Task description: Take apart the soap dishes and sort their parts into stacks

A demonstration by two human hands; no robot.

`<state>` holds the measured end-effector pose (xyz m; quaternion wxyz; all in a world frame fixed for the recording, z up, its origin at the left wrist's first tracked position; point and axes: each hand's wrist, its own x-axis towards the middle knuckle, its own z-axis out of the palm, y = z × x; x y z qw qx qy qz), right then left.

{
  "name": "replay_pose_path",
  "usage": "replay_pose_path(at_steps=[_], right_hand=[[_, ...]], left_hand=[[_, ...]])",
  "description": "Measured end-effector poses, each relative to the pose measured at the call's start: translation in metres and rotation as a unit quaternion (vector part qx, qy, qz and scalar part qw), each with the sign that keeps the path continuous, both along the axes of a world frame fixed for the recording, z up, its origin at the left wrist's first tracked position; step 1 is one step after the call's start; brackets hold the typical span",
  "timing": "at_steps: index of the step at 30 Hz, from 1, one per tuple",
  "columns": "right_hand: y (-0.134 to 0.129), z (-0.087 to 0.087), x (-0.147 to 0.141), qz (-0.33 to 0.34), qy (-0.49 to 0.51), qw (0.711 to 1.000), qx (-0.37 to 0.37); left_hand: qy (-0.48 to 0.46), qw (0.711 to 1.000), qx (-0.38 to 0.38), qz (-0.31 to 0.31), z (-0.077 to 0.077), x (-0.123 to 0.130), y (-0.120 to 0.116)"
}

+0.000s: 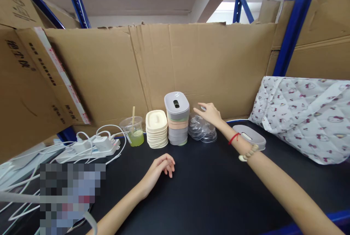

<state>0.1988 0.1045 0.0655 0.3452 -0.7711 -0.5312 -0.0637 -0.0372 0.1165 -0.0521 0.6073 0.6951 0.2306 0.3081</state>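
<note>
My right hand point(210, 114) reaches out over a pile of clear plastic lids point(202, 129), thumb and index finger apart and nothing seen between them. To its left rises a tall stack of grey, green and peach containers point(178, 125), topped by a grey lid point(177, 108) with a dark oblong slot. Beside that stands a stack of cream lids point(156, 133). My left hand point(163, 164) hovers or rests low over the black table point(207, 191), in front of the stacks, fingers loosely curled and holding nothing. Behind my right forearm lies another grey slotted lid point(249, 136).
A clear cup point(135, 136) with green drink and a straw stands left of the stacks. White cables and a power strip point(95, 149) crowd the left side. A quilted bag point(306, 118) sits at the right. A cardboard wall point(202, 63) closes off the back.
</note>
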Motion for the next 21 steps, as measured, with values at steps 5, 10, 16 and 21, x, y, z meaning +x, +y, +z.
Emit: replay_pose_path(at_steps=[5,10,16,21], right_hand=[[0.016,-0.010,0.000,0.008,-0.015,0.999,-0.047],[-0.022,-0.007,0.033,-0.089,-0.023,0.990,-0.111],[-0.092,-0.027,0.074,-0.252,-0.012,0.904,-0.344],[-0.141,-0.045,0.038,-0.221,-0.062,0.881,-0.414]], left_hand=[[0.012,1.000,0.008,-0.008,0.003,0.000,-0.003],[0.007,1.000,0.027,0.003,0.002,-0.001,-0.006],[0.014,0.999,0.049,0.005,0.000,-0.002,-0.008],[0.005,0.995,0.102,0.006,0.003,-0.002,-0.016]])
